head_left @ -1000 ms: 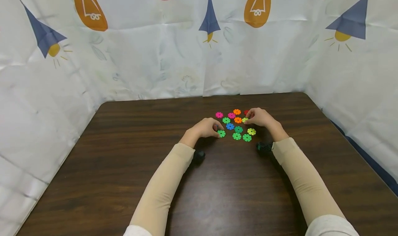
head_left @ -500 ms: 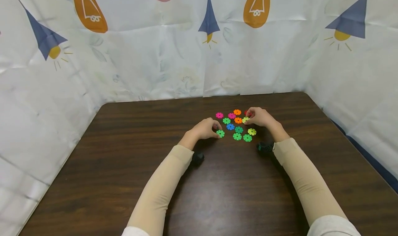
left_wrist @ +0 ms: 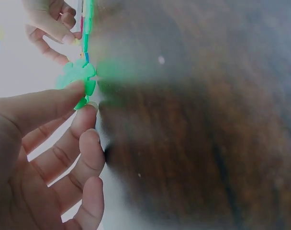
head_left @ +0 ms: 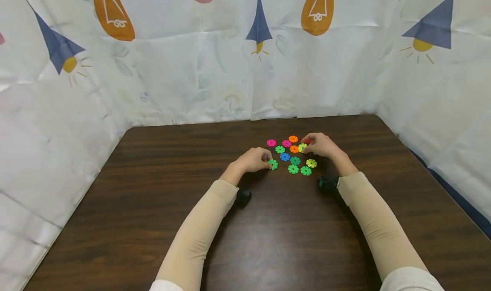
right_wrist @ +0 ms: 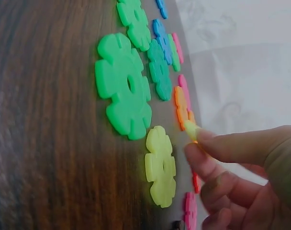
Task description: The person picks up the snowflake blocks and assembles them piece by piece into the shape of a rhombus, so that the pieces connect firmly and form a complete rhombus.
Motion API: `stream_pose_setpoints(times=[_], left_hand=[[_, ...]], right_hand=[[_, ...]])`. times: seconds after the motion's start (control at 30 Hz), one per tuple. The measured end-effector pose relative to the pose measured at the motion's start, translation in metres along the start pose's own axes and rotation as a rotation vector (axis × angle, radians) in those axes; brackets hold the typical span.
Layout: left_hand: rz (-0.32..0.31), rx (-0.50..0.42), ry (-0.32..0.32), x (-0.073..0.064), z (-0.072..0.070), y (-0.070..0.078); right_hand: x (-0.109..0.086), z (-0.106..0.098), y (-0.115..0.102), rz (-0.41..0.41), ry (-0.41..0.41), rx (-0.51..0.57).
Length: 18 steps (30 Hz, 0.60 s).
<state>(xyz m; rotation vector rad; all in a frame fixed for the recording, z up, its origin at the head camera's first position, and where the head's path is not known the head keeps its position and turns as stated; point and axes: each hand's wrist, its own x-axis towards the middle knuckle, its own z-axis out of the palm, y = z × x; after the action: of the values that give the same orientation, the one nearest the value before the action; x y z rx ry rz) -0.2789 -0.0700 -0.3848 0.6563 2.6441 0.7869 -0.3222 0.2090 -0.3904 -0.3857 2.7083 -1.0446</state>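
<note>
Flat flower-shaped plastic discs lie on the dark wooden table. At the left of the group, my left hand (head_left: 253, 159) pinches a green disc (head_left: 273, 165) by its edge; in the left wrist view thumb and forefinger meet on that green disc (left_wrist: 78, 74), tilted up. My right hand (head_left: 321, 145) pinches a light yellow disc (head_left: 302, 148) between thumb and forefinger, mostly covered by the fingertips in the right wrist view. A red disc (head_left: 307, 140) is partly hidden behind this hand. A speck of blue shows between the left fingers.
Between the hands lie a blue disc (head_left: 284, 157), a dark green disc (head_left: 295, 160), several brighter green ones, pink ones and orange ones. Another yellow disc (head_left: 311, 163) sits in front of the right hand. A patterned white curtain (head_left: 215, 78) hangs behind the table (head_left: 153, 188).
My left hand has drawn the green disc very slightly left, away from its neighbours. The right hand stays almost in place, still gripping the yellow disc.
</note>
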Motion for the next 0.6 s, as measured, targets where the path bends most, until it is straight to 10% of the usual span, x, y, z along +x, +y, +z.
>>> stream_pose_setpoints(times=[0.27, 0.6], left_hand=[[-0.007, -0.174, 0.045, -0.006, -0.014, -0.006], [-0.038, -0.365, 0.162, -0.012, -0.016, -0.02]], right_hand=[[-0.004, 0.003, -0.012, -0.109, 0.129, 0.013], [-0.012, 0.01, -0.023, -0.174, 0.107, 0.074]])
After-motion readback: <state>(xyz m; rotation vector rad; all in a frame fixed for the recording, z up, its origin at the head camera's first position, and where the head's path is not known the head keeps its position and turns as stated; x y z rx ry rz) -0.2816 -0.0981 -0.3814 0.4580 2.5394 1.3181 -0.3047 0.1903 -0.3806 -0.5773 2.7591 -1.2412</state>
